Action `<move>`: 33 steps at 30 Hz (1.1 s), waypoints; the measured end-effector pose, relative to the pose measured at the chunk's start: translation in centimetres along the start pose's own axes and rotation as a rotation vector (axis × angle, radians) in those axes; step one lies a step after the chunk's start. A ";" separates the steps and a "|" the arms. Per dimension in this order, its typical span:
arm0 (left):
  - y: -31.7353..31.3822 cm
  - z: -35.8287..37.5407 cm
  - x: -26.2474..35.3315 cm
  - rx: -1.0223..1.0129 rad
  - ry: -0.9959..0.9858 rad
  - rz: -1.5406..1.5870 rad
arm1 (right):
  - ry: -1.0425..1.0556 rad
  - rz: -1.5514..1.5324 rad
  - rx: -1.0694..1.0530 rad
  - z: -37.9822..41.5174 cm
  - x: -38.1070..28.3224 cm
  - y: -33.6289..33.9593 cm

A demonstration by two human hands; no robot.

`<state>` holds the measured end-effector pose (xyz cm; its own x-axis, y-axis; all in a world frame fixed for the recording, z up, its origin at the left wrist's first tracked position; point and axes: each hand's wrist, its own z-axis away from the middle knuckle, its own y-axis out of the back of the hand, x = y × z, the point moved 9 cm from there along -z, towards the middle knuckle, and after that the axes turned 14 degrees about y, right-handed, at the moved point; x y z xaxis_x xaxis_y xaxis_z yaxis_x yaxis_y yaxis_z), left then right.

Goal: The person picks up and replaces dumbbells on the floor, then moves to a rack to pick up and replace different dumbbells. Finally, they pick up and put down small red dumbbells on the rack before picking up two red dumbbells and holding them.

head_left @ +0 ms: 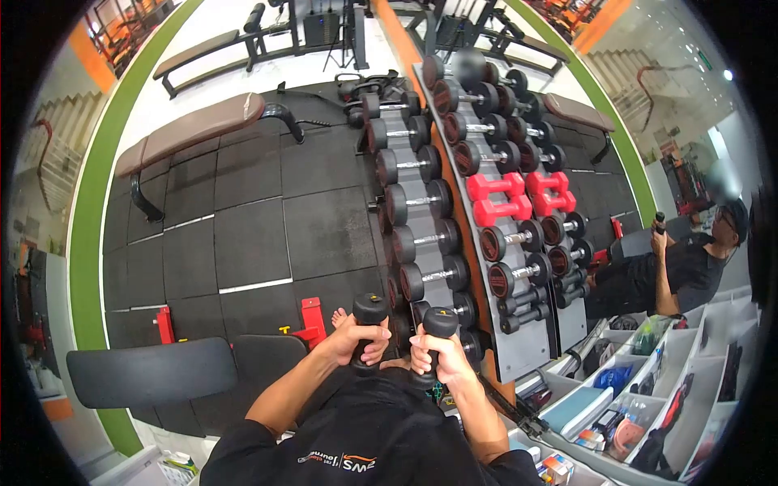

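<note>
My left hand [354, 340] is wrapped round a small black dumbbell [371, 306], held upright in front of my body. Close beside it, my right hand [442, 356] grips a second small black dumbbell [440, 321], also roughly upright. The fingers of both hands are closed round the handles, and the two weights are apart. Just beyond my right hand is a rack [403, 172] of black dumbbells with chrome handles. My forearms stretch forward from a black shirt.
A mirror to the right reflects the rack, red dumbbells [498, 185] and a person [689, 263] with a raised dumbbell. A brown padded bench [194, 130] stands on black floor tiles [251, 243]. Dark pads [154, 378] and red brackets [311, 320] lie at left. White storage compartments [579, 409] appear lower right.
</note>
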<state>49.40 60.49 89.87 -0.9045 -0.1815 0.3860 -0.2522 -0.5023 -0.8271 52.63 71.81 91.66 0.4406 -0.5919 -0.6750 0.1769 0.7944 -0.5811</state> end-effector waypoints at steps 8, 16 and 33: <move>4.8 5.4 4.1 0.010 -0.090 0.115 | -0.079 0.017 -0.063 -5.2 2.8 -7.6; 6.8 11.8 7.7 0.039 -0.314 0.143 | -0.159 0.089 -0.167 -8.4 4.1 -14.0; 8.6 16.0 11.7 0.162 -0.519 0.193 | -0.254 0.161 -0.375 -13.7 3.7 -19.9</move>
<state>42.15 40.54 93.74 -0.6313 -0.6535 0.4176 -0.0064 -0.5341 -0.8454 38.65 51.91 94.51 0.6455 -0.3764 -0.6645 -0.2202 0.7414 -0.6339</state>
